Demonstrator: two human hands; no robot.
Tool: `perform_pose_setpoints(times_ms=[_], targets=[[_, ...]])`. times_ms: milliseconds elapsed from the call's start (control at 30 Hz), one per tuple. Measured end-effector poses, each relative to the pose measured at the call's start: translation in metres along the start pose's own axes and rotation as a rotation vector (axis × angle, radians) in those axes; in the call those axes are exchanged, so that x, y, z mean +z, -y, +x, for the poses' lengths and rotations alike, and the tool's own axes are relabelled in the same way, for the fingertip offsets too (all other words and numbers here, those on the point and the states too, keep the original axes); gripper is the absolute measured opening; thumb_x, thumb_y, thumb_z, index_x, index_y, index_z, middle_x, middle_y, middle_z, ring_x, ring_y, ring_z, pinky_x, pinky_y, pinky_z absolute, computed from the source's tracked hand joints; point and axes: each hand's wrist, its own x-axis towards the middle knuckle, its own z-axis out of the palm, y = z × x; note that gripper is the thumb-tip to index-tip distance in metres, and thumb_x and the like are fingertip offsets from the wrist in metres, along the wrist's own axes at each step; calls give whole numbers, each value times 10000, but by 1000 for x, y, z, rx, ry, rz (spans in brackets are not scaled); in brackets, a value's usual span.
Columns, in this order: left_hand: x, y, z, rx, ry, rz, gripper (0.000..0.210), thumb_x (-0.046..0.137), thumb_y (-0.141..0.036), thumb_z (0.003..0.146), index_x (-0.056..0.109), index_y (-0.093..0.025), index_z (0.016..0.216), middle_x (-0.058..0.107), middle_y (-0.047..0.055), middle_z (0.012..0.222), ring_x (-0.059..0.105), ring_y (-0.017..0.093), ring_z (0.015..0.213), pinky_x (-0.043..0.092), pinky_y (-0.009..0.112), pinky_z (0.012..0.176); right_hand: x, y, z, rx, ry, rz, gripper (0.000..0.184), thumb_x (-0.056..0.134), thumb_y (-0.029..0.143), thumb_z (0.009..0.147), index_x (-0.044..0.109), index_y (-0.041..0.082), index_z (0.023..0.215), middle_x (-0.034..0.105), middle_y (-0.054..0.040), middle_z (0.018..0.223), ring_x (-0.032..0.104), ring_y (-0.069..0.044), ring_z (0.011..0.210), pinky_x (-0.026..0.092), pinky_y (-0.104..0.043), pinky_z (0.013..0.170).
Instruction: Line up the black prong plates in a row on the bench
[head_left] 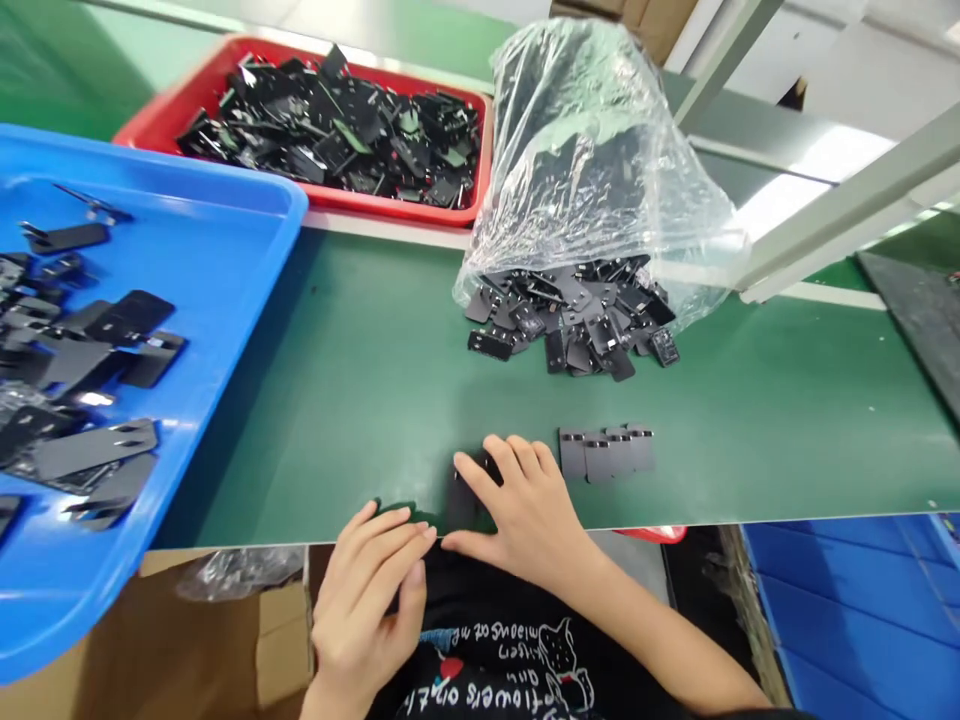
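Green matting covers the workbench (360,380), with a blue tray (225,250) of flat black plates at the left and a red tray (150,120) heaped with black parts at the back. At the near edge the right hand (525,510) lies flat, fingers spread, over a small black part (463,500); the left hand (371,590) rests beside it with fingers loosely curled, its tips touching the same part, though whether either hand truly pinches it I cannot tell. Just right of the hands sits a short row of grey pieces (607,452), overlapped and apparently finished. Further back, a clear plastic bag (592,170) spills a large pile of black clips (574,320), so by appearances most of the work remains.
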Motion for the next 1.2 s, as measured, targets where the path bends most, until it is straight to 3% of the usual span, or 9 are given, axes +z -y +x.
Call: perform_pose_setpoints(times_ms=[200,333,500,633,767,833,933,1033,1200], targets=[[6,1,-5,19,-18,-55,330,592,-25,752,677,-216,1007,726,22,879,667,182,933,509,407,976,11,6,-17,-93,-134,-78,653,525,719,803,572,202,1199,588,-114,1084,490,-246,946,400,-401,841],[0,-3,-7,-105,-67,-147,276,574,-81,793,687,-236,991,720,19,891,667,193,942,519,408,962,12,6,-15,-118,-172,-54,653,550,706,794,587,159,1148,609,-99,987,521,-229,864,432,-370,774],[-6,-11,-4,-504,-59,-471,209,540,-283,881,703,-236,1003,724,60,1043,661,237,1033,551,390,908,5,5,-7,-97,-258,8,645,574,717,771,605,139,1056,601,-80,893,531,-205,775,459,-338,694],[0,-21,19,-929,-20,-1148,413,431,-463,925,624,-230,1206,677,91,1204,622,253,1148,531,401,950,-9,5,1,-104,-353,81,637,533,725,795,602,138,1032,588,-81,886,538,-185,775,469,-312,688],[7,-38,51,-1292,225,-1678,391,466,-486,910,714,-185,940,737,73,893,695,224,933,538,352,886,-26,18,12,-228,-369,156,643,521,746,785,599,157,1032,590,-69,888,531,-184,773,462,-323,694],[10,-45,64,-1308,275,-1906,413,487,-512,897,712,-168,943,731,69,871,690,229,928,512,361,919,-35,24,18,-277,-320,127,625,531,733,788,602,163,1035,599,-63,867,528,-195,764,461,-357,719],[9,-47,82,-1251,211,-2133,440,461,-495,912,666,-142,1076,723,79,971,678,234,966,478,382,962,-54,26,25,-318,-290,48,628,530,661,834,554,155,1204,641,-107,1028,566,-248,934,414,-491,949],[0,-40,101,-1247,159,-2198,420,417,-416,945,610,-112,1162,714,93,1025,681,208,943,463,384,976,-78,16,25,-373,-443,80,536,508,522,906,490,155,1297,606,-138,1218,532,-276,1148,243,-585,1112],[-21,-27,124,-962,263,-2289,676,333,-526,940,427,-12,1368,557,240,1333,523,336,1257,322,536,1076,-105,-16,10,-380,-710,224,304,519,267,924,554,173,1211,594,-126,1183,563,-242,1124,390,-550,1052]])
